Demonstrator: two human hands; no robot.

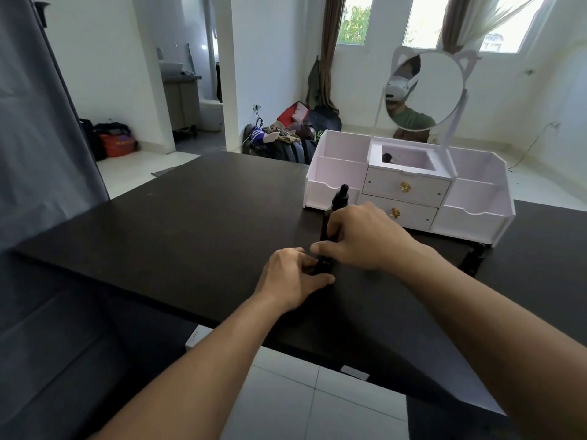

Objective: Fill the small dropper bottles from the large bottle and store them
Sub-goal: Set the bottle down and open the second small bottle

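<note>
My left hand [292, 277] is closed around a small dark dropper bottle [323, 265] standing on the black table [190, 223]. My right hand [362, 236] grips a taller dark bottle [326, 228] held upright directly over the small one, its lower end meeting the small bottle's mouth. Just behind my right hand a dark dropper top [343, 192] sticks up; I cannot tell whether it belongs to a separate bottle. My fingers hide most of both bottles.
A white organiser [476, 198] with open side compartments, two gold-knobbed drawers [405, 187] and a round cat-ear mirror [425, 90] stands at the table's far right. Small dark objects [473, 260] lie on the table in front of its right corner.
</note>
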